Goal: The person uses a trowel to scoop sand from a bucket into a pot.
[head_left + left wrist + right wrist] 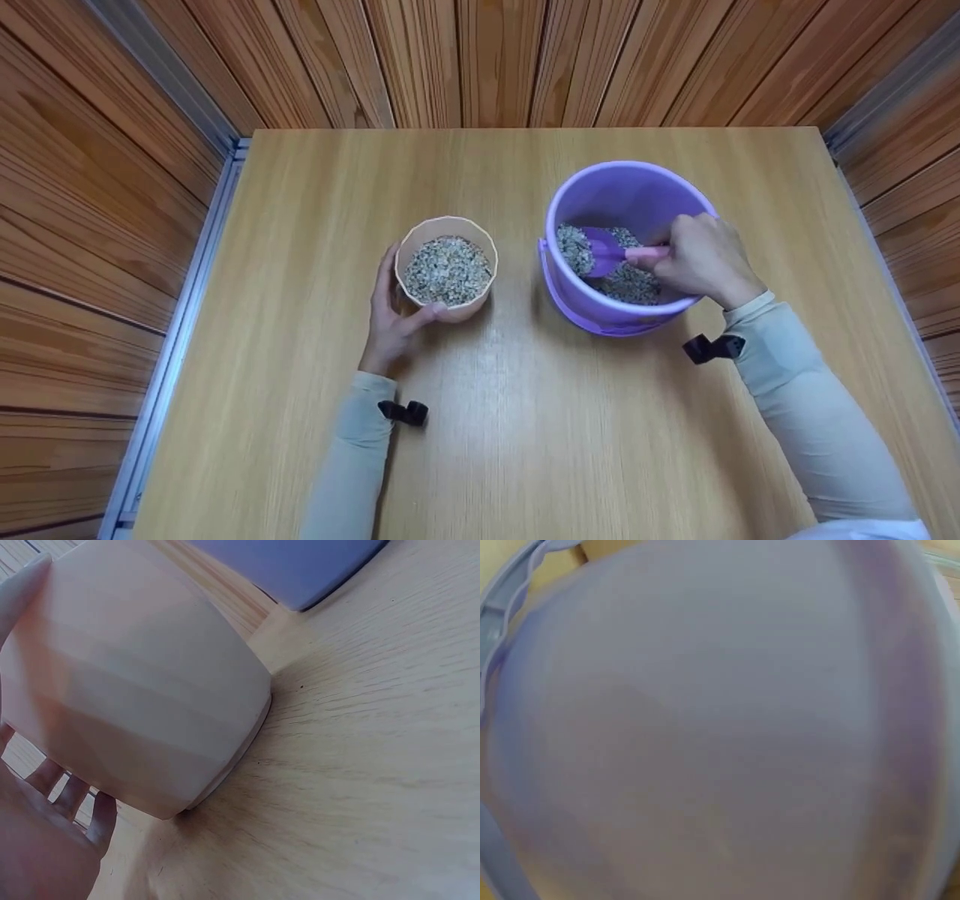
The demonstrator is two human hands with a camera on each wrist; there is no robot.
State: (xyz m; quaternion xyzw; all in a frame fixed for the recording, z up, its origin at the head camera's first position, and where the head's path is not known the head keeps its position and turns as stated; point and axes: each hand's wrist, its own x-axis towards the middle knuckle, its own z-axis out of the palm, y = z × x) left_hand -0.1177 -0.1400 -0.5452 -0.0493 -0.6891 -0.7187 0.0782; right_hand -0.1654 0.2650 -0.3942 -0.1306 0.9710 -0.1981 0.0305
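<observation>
My left hand (390, 322) holds a peach faceted pot (150, 682) at its left side, thumb against the near wall and the other fingers around the far side. Grey-and-tan gravel (448, 270) fills much of the pot, which stands on the table. To the right is a purple bucket (630, 196) with more gravel (630, 289) at its bottom. Over its rim reaches my right hand (705, 255), gripping the pink handle of a small shovel (604, 251). The purple scoop lies in the bucket's gravel. Only the bucket's blurred outer wall (705, 705) fills the right wrist view.
The bucket's carrying handle (559, 296) hangs down on its near side. Both things stand on a light wooden table (480, 450). Wood-panelled walls (495, 60) enclose the back and sides, with a metal rail (180, 315) along the left edge.
</observation>
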